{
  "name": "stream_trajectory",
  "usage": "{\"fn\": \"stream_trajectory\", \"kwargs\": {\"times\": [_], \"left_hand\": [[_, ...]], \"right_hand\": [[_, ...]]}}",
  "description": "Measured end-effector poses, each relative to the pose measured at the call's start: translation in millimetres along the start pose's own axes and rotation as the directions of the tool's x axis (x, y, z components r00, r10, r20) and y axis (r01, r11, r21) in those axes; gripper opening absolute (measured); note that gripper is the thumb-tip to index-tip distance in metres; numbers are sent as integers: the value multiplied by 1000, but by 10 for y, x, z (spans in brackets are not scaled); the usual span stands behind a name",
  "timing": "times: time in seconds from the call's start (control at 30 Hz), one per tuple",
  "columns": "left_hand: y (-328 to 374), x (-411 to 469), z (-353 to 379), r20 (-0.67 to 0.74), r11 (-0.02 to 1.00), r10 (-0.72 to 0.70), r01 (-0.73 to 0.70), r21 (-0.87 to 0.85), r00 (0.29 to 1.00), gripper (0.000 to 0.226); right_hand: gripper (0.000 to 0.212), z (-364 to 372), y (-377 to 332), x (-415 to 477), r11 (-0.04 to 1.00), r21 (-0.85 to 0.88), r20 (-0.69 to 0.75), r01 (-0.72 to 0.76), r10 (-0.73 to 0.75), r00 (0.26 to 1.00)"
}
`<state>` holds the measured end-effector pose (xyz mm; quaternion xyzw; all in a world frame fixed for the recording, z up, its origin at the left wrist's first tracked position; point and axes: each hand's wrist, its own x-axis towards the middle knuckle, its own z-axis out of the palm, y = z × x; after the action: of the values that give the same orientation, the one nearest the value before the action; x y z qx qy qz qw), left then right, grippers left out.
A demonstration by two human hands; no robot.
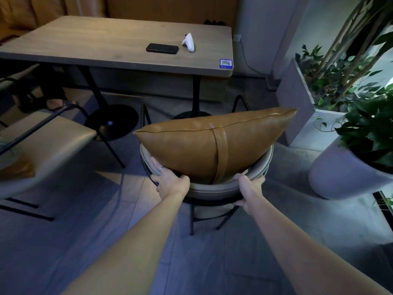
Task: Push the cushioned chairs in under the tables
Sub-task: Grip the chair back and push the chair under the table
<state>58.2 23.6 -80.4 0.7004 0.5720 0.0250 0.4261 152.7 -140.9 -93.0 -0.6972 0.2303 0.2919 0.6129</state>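
A chair (212, 189) with a curved beige backrest and black metal legs stands on the floor in front of me, a tan leather cushion (204, 143) resting in it. My left hand (170, 182) grips the left part of the backrest, a ring on one finger. My right hand (247, 188) grips the right part of the same backrest. Beyond the chair stands a wooden table (102, 39) on black pedestal legs; the chair sits short of its near edge, near the right end.
A black phone (162, 48), a white controller (188, 42) and a blue QR sticker (225, 62) are on the table. A second beige chair (42, 143) stands at left. Planters with green plants (344, 86) line the right side. A person's foot (56, 103) shows under the table at left.
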Motion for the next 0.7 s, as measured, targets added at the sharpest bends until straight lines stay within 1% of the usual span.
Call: {"fn": "stream_trajectory", "kwargs": {"times": [0.1,0.27,0.33,0.43,0.6,0.7], "left_hand": [[-69,133,-145,11,1000,7,-8,13,1000,72],[-162,432,-433,27,998,52,-53,29,998,71],[-210,556,-571,33,995,87,-89,49,996,63],[-278,737,-751,32,992,104,-106,70,994,49],[-328,970,-970,34,990,119,-121,79,992,50],[-324,1070,-1049,47,988,142,-144,56,989,51]], "right_hand": [[93,162,73,-84,1000,17,-32,2,-1,999],[93,501,190,-248,999,53,-40,-7,9,999],[95,674,249,-313,997,72,-53,-1,4,999],[100,906,326,-398,995,97,-66,3,3,998],[103,1178,384,-487,994,105,-55,2,4,998],[111,1252,349,-476,994,104,-34,-15,18,999]]}}
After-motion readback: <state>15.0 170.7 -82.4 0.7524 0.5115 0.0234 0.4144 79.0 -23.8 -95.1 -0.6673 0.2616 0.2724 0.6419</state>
